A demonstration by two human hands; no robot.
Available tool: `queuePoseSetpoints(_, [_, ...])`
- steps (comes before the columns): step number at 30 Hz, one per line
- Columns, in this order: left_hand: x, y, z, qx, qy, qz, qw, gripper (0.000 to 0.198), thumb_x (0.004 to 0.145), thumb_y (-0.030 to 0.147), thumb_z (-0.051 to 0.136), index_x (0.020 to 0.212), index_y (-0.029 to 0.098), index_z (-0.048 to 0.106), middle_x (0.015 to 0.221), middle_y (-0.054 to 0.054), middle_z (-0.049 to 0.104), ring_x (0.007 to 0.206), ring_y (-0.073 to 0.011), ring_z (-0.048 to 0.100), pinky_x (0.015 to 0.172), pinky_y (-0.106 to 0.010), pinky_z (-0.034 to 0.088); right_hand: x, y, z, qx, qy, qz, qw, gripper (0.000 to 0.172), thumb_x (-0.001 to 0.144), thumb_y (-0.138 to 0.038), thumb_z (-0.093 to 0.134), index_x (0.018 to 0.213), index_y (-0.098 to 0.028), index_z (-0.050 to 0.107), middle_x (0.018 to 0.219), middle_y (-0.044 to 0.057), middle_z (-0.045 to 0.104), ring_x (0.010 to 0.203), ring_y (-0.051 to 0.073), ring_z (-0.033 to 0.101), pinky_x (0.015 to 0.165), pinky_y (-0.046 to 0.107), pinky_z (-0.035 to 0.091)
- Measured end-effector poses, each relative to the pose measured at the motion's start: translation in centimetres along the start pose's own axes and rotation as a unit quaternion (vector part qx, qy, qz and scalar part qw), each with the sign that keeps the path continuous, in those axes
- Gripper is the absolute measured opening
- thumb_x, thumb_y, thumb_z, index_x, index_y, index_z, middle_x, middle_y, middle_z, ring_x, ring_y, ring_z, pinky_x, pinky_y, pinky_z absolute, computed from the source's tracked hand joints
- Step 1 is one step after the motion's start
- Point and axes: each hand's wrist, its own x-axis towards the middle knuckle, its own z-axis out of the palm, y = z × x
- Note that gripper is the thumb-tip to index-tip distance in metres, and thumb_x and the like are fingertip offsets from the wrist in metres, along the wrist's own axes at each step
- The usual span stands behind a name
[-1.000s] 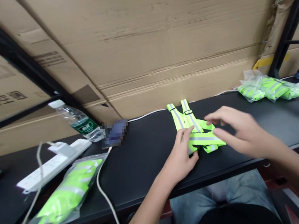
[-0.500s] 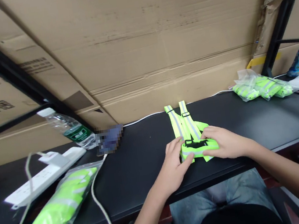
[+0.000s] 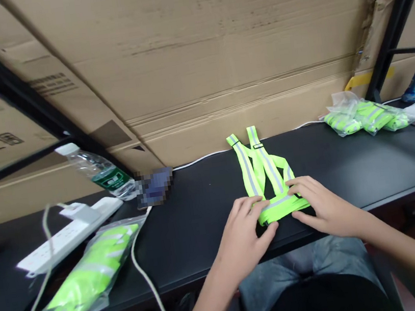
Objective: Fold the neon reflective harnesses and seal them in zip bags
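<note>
Soft, even indoor light is falling across the cardboard (image 3: 217, 61), with no source showing. Faint shadows are forming under the left hand (image 3: 243, 243). The vest (image 3: 268, 178) is reading bright neon, its reflective strips showing no real glare, while the bag (image 3: 89, 275) is catching a mild sheen. The table (image 3: 200, 213) is looking dark and low on detail. Wide-lens distortion is bending the shelf post (image 3: 397, 20) near the frame edge, and the phone (image 3: 155, 187) is showing as a pixelated blur.
</note>
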Motion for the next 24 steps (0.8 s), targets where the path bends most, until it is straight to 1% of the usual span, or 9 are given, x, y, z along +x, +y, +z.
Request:
queuePoseSetpoints(3, [1.3,1.0,0.5,0.014,0.006,-0.003,1.0,0.041,0.089,0.031,0.065,0.128,0.022,0.058,0.126,-0.01,0.064,0.121,-0.0316,0.052,0.1,-0.05,0.046,-0.3,0.5,0.3,0.066,0.012,0.063,0.996,0.044,0.092,-0.031,0.061,0.132,-0.025,0.043,0.129,0.012,0.057,0.122,0.027,0.055,0.101,0.047,0.049])
queuePoseSetpoints(6, [3.1,2.0,1.0,0.011,-0.006,0.01,1.0,0.048,0.087,0.032,0.068,0.133,0.023,0.055,0.123,-0.009,0.066,0.118,-0.0309,0.055,0.1,-0.05,0.045,-0.3,1.2,0.8,0.105,0.015,0.065,0.992,0.055,0.091,-0.031,0.062,0.14,-0.026,0.037,0.131,0.012,0.056,0.122,0.027,0.056,0.102,0.047,0.049])
queuePoseSetpoints(10, [4.5,2.0,1.2,-0.044,-0.017,0.034,0.998,0.029,0.088,0.03,0.068,0.117,0.024,0.067,0.105,-0.004,0.071,0.105,-0.0259,0.064,0.101,-0.046,0.045,-0.3,1.7,0.8,0.122,0.015,0.089,0.988,0.066,0.088,-0.037,0.066,0.144,-0.025,0.033,0.129,0.013,0.059,0.118,0.029,0.059,0.099,0.05,0.05])
queuePoseSetpoints(11, [4.4,1.7,1.2,-0.081,-0.002,0.028,0.996,0.025,0.088,0.03,0.068,0.112,0.024,0.069,0.102,-0.004,0.07,0.103,-0.0247,0.065,0.099,-0.043,0.046,-0.3,1.7,0.6,0.121,0.01,0.1,0.987,0.065,0.087,-0.037,0.067,0.143,-0.025,0.035,0.126,0.013,0.061,0.113,0.029,0.061,0.096,0.049,0.051])
queuePoseSetpoints(13, [3.7,0.9,1.2,-0.178,0.062,0.001,0.982,0.026,0.086,0.029,0.07,0.111,0.022,0.068,0.104,-0.005,0.068,0.098,-0.0222,0.067,0.092,-0.037,0.051,-0.1,1.7,0.3,0.113,-0.007,0.103,0.988,0.054,0.087,-0.032,0.065,0.136,-0.025,0.043,0.117,0.01,0.063,0.106,0.028,0.062,0.092,0.048,0.052])
queuePoseSetpoints(17, [1.7,-1.2,1.1,-0.346,0.245,-0.078,0.902,0.051,0.081,0.024,0.065,0.129,0.024,0.048,0.112,-0.006,0.055,0.081,-0.0148,0.067,0.074,-0.031,0.055,0.1,1.4,-0.2,0.097,-0.042,0.047,0.993,0.039,0.087,-0.017,0.056,0.125,-0.027,0.053,0.115,0.008,0.061,0.111,0.027,0.057,0.094,0.045,0.05])
queuePoseSetpoints(19, [0.7,-2.1,0.7,-0.356,0.294,-0.108,0.88,0.061,0.077,0.023,0.065,0.133,0.026,0.04,0.107,-0.002,0.05,0.074,-0.0111,0.064,0.071,-0.03,0.055,0.1,1.3,-0.3,0.097,-0.041,0.035,0.994,0.033,0.089,-0.018,0.054,0.121,-0.027,0.056,0.116,0.008,0.061,0.112,0.027,0.056,0.094,0.045,0.05])
queuePoseSetpoints(22, [-0.6,-3.1,-0.3,-0.291,0.316,-0.132,0.893,0.063,0.075,0.021,0.064,0.134,0.027,0.04,0.099,0.001,0.049,0.067,-0.008,0.057,0.069,-0.027,0.051,-0.1,1.2,-0.4,0.103,-0.009,0.058,0.993,0.022,0.092,-0.021,0.052,0.112,-0.026,0.059,0.113,0.007,0.063,0.104,0.025,0.059,0.09,0.042,0.051])
queuePoseSetpoints(24, [-1.3,-3.3,-1.0,-0.214,0.281,-0.133,0.926,0.049,0.079,0.02,0.06,0.127,0.025,0.05,0.095,0.001,0.053,0.069,-0.0094,0.056,0.072,-0.027,0.049,-0.2,1.1,-0.4,0.117,0.027,0.087,0.989,0.016,0.093,-0.024,0.052,0.107,-0.025,0.061,0.109,0.007,0.065,0.095,0.023,0.062,0.085,0.04,0.051])
